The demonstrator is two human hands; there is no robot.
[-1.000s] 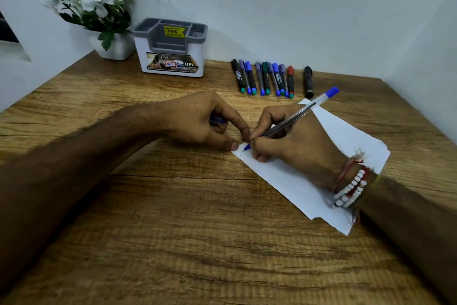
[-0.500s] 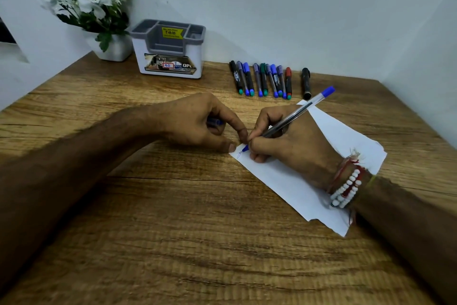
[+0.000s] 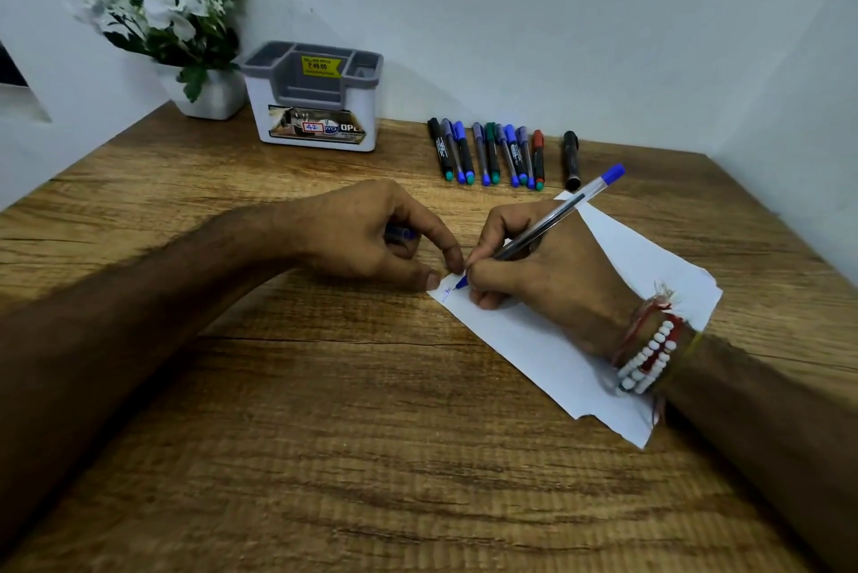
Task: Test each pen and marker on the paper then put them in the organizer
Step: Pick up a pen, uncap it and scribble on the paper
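Note:
My right hand grips a clear ballpoint pen with a blue end, its tip on the near left corner of a white sheet of paper, where a small blue scribble shows. My left hand rests on the table beside that corner, fingers curled round a blue pen cap, thumb and forefinger at the paper's edge. A grey and white organizer stands at the back. Several pens and markers lie in a row to its right.
A white pot of white flowers stands in the back left corner by the organizer. A black marker lies apart at the right end of the row. White walls close the wooden table at the back and right.
A small blue scribble has appeared at the paper's corner under the pen tip. Both hands have stayed in place.

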